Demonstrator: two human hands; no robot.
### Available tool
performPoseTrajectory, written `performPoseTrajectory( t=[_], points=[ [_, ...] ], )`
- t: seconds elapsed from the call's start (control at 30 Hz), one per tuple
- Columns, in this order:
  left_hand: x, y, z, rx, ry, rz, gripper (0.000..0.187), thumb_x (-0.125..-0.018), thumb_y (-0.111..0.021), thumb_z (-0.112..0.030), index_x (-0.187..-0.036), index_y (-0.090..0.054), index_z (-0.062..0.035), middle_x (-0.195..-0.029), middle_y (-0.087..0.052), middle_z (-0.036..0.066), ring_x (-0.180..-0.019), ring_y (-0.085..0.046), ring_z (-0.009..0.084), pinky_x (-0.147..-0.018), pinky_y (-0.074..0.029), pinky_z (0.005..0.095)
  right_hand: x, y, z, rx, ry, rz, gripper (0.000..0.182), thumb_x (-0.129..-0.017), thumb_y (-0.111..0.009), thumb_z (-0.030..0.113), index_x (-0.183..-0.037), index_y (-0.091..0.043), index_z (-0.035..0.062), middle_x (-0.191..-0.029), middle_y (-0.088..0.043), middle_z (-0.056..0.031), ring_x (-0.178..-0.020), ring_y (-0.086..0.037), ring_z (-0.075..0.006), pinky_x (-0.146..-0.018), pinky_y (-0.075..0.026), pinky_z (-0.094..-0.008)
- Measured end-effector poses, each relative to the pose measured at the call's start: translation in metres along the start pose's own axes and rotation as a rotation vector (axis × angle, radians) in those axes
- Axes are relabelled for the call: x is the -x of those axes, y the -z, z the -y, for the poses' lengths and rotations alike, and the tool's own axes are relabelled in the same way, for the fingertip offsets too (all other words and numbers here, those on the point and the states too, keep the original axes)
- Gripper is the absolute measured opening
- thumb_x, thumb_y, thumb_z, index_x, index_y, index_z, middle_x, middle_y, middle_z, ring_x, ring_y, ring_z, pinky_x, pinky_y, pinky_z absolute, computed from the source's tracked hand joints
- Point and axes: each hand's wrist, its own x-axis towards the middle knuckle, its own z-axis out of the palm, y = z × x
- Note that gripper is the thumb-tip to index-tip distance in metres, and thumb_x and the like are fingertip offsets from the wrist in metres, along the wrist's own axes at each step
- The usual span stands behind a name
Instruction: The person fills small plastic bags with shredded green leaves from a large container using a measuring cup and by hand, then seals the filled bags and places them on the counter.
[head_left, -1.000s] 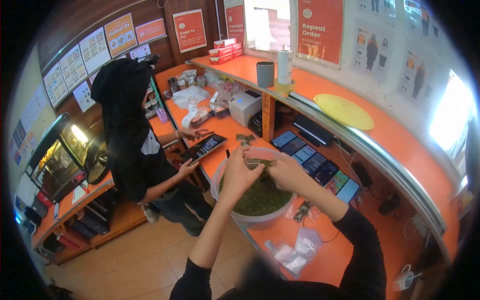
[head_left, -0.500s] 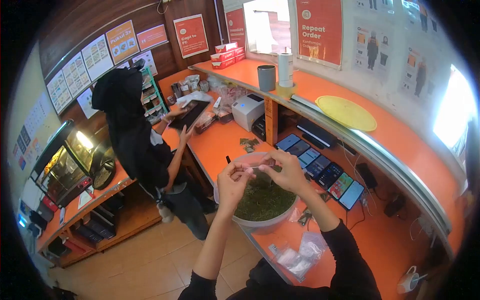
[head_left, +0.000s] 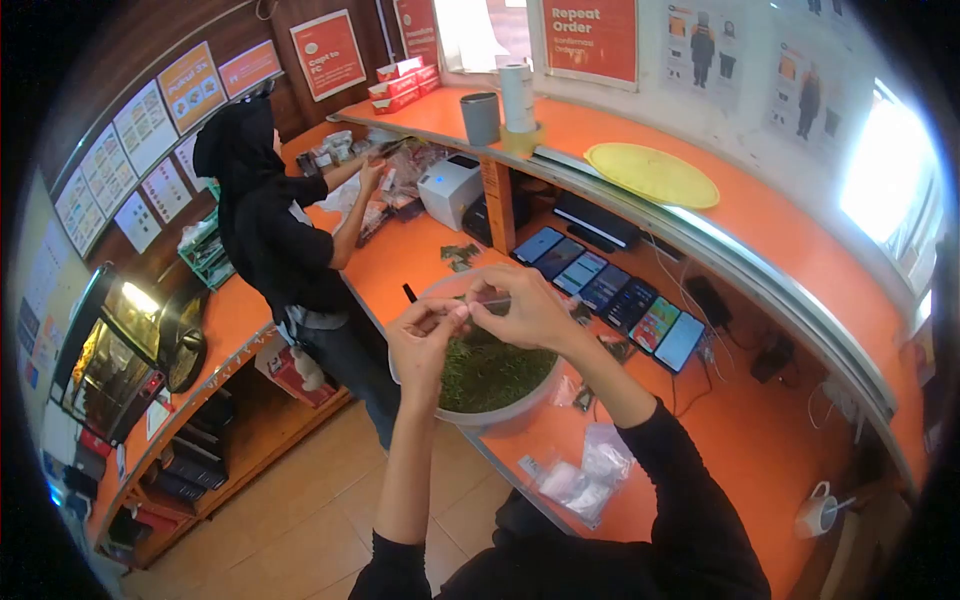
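Bowl of green dried leaf sits on the orange counter, lower in view than half a second ago. A co-worker in black has shifted to reach along the counter. Wall poster reads "Repeat Order". Left hand and right hand pinch the ends of a small clear packet, held above the bowl.

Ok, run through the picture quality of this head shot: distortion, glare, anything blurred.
Head view: strong fisheye, so the orange counter bows and the corners go black; a window at right is blown out white; poster text is soft at the edges; both hands, left hand and right hand, stay fairly sharp over the bowl.
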Motion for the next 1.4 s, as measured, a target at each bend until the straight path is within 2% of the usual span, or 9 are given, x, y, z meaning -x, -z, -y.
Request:
performPoseTrajectory(
  t=[0.23,0.57,0.67,0.87,0.93,1.0,1.1,1.17,1.4],
  points=[
    [-0.003,-0.017,-0.003,0.125,0.033,-0.013,0.008,-0.083,-0.073,0.0,-0.088,-0.071,0.005,-0.079,-0.069,0.007,-0.067,-0.065,0.0138,-0.065,-0.052,0.0251,0.009,0.032,0.015,-0.096,-0.099,-0.037,0.012,-0.077,-0.072,0.009,-0.081,-0.064,0.0011,-0.075,-0.061,-0.0036,-0.067,-0.055,-0.0073,-0.06,-0.046,-0.026],
    [0.01,-0.062,-0.027,0.193,-0.019,0.133,0.016,-0.094,-0.064,-0.01,-0.105,-0.067,0.0014,-0.089,-0.068,0.009,-0.074,-0.067,0.0146,-0.066,-0.049,0.0256,0.051,0.109,0.05,0.207,-0.142,-0.155,0.011,-0.076,-0.075,0.001,-0.08,-0.065,0.0007,-0.065,-0.058,-0.0037,-0.055,-0.05,-0.0088,-0.053,-0.04,-0.0256],
    [0.025,-0.063,-0.039,0.138,-0.02,0.067,0.018,-0.097,-0.059,-0.011,-0.11,-0.064,-0.0004,-0.096,-0.064,0.006,-0.079,-0.065,0.013,-0.068,-0.048,0.0249,0.065,0.13,0.053,0.615,-0.228,-0.265,0.012,-0.08,-0.075,0.01,-0.077,-0.067,0.0011,-0.066,-0.064,-0.0072,-0.055,-0.058,-0.0146,-0.053,-0.045,-0.0296],
    [0.089,-0.038,-0.032,0.042,-0.079,0.087,0.015,-0.098,-0.056,-0.011,-0.107,-0.062,-0.0008,-0.098,-0.061,0.004,-0.081,-0.059,0.0104,-0.072,-0.046,0.0249,0.133,0.095,-0.01,0.606,-0.294,-0.253,0.025,-0.084,-0.069,0.026,-0.092,-0.072,0.0032,-0.077,-0.068,-0.0155,-0.071,-0.067,-0.0351,-0.068,-0.053,-0.0453],
    [0.116,-0.02,-0.021,-0.021,-0.074,0.139,0.012,-0.098,-0.057,-0.01,-0.102,-0.063,-0.0004,-0.094,-0.061,0.003,-0.08,-0.059,0.0093,-0.072,-0.047,0.0254,0.179,0.076,-0.006,0.615,-0.354,-0.084,0.029,-0.081,-0.071,0.028,-0.093,-0.07,0.0018,-0.086,-0.068,-0.0174,-0.078,-0.067,-0.0353,-0.072,-0.053,-0.0453],
    [0.142,-0.004,-0.009,-0.023,0.027,0.141,0.012,-0.098,-0.057,-0.009,-0.101,-0.064,-0.0001,-0.091,-0.061,0.003,-0.08,-0.059,0.0089,-0.073,-0.047,0.0253,0.23,0.052,0.0,0.642,-0.83,0.304,0.029,-0.077,-0.073,0.026,-0.091,-0.069,0.0015,-0.09,-0.066,-0.0172,-0.087,-0.065,-0.034,-0.078,-0.051,-0.0449],
    [0.172,0.008,0.013,-0.009,0.179,0.128,0.011,-0.098,-0.057,-0.008,-0.099,-0.064,0.0002,-0.088,-0.062,0.002,-0.079,-0.059,0.0087,-0.073,-0.048,0.025,0.308,0.016,-0.013,0.786,-0.815,0.326,0.028,-0.073,-0.075,0.024,-0.086,-0.068,0.0007,-0.088,-0.065,-0.0178,-0.089,-0.065,-0.0333,-0.077,-0.052,-0.0446],
    [0.183,0.007,0.03,0.017,0.238,0.107,0.011,-0.098,-0.057,-0.008,-0.099,-0.064,0.0003,-0.087,-0.063,0.002,-0.079,-0.059,0.0088,-0.074,-0.049,0.0247,0.33,0.004,-0.009,0.746,-0.814,-0.014,0.015,-0.075,-0.068,0.017,-0.079,-0.067,0.0021,-0.083,-0.066,-0.0165,-0.076,-0.066,-0.0344,-0.067,-0.052,-0.0445],
    [0.204,-0.009,0.101,0.041,0.534,0.439,0.032,-0.101,-0.056,-0.024,-0.118,-0.064,0.0023,-0.111,-0.068,0.008,-0.097,-0.063,0.013,-0.081,-0.053,0.0268,0.329,0.006,-0.002,0.506,-0.729,-0.406,0.009,-0.077,-0.065,0.004,-0.085,-0.071,0.0028,-0.084,-0.066,-0.0154,-0.073,-0.065,-0.0323,-0.069,-0.052,-0.0413]
  ],
)
